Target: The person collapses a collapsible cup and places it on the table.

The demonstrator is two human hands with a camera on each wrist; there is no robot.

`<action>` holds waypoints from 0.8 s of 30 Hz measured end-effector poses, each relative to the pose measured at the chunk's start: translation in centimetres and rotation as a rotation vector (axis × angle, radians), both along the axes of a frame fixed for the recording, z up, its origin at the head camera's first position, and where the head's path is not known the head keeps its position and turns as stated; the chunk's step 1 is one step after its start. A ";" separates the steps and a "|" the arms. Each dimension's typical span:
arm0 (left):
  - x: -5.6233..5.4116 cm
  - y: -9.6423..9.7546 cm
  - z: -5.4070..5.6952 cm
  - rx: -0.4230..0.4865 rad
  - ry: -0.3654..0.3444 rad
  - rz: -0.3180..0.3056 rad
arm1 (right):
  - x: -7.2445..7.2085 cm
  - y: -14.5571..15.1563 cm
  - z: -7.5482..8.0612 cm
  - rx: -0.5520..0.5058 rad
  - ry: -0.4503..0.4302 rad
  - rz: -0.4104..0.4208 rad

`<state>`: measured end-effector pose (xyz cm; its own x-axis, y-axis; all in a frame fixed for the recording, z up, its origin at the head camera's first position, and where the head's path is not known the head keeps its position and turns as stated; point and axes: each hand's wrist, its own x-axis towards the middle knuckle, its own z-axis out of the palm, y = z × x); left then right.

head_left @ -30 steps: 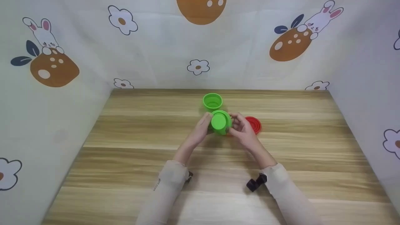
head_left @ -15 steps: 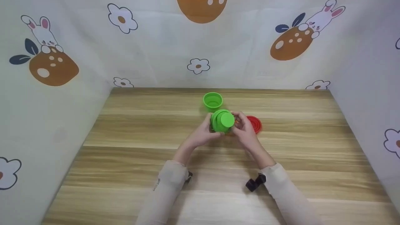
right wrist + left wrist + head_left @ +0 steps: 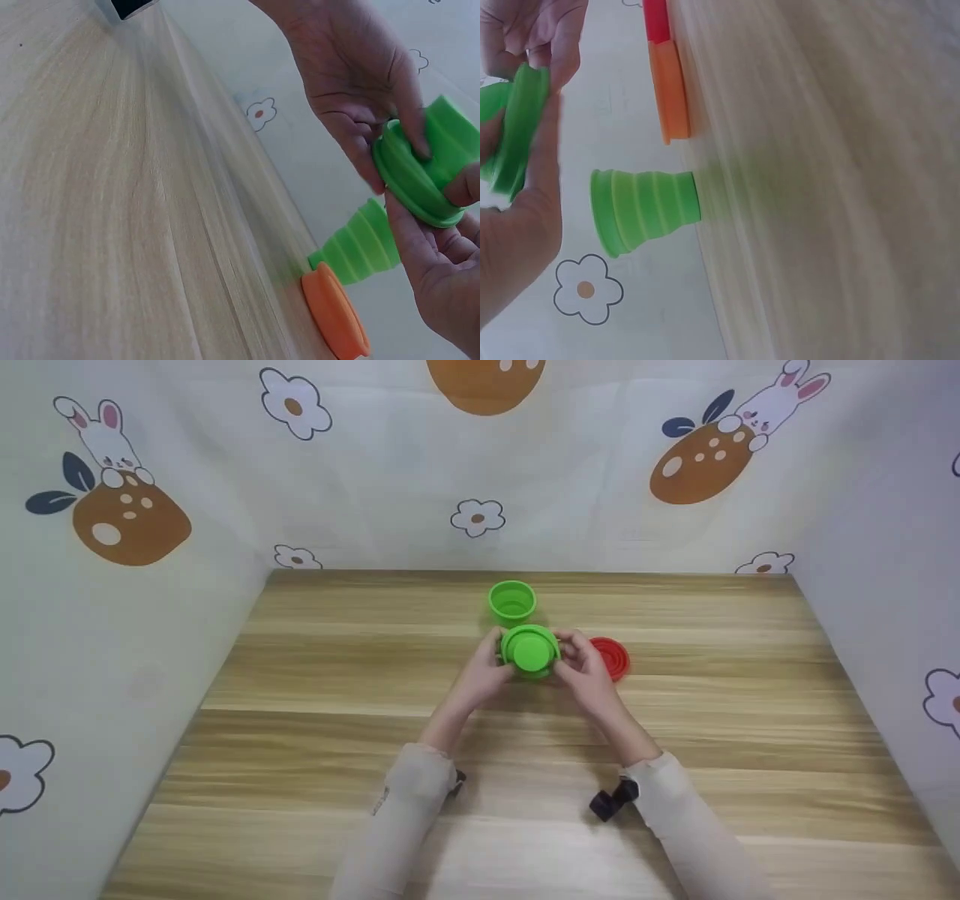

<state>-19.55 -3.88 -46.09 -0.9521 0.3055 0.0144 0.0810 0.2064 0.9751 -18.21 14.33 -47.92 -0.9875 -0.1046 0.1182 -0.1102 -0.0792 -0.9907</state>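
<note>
A green collapsible cup [image 3: 532,653] hangs above the table, partly folded, its small base turned up toward the head camera. My left hand [image 3: 480,671] grips its wide rim from the left. On the other side my right hand [image 3: 586,669] pinches the rim, with the thumb near the base in the right wrist view. Just behind stands a second green collapsible cup [image 3: 512,601], extended and upright with its mouth up. A flattened red collapsible cup [image 3: 611,659] lies beyond my right hand. Beside it an orange flattened cup [image 3: 671,90] shows in the wrist views, hidden in the head view.
The wood-grain table [image 3: 315,720] reaches back to a patterned cloth wall [image 3: 375,510], with cloth sides left and right. A black wrist camera [image 3: 613,800] sticks out from the right sleeve, low over the table.
The held cup has tipped: its base pointed to the right half a second ago and now faces the head camera. The left thumb has shifted along the rim. The other cups stay put.
</note>
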 end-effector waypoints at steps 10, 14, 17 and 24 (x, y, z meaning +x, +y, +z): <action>0.1 -0.4 0.3 0.006 -0.032 -0.032 | -0.1 0.2 -0.2 0.032 0.011 0.010; 0.2 -0.6 0.3 0.033 -0.033 -0.064 | -0.1 0.3 -0.2 0.025 0.008 0.018; 0.3 -0.7 0.3 0.045 -0.045 -0.083 | -0.2 0.4 -0.2 0.025 -0.002 0.015; 0.4 -0.7 0.6 0.153 -0.162 -0.094 | 0.0 0.6 -0.2 -0.049 -0.058 0.032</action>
<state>-19.16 -4.62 -45.47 -0.9132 0.3989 -0.0834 -0.0674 0.0540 0.9963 -18.24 14.96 -48.08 -0.9891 -0.1315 0.0668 -0.0495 -0.1303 -0.9902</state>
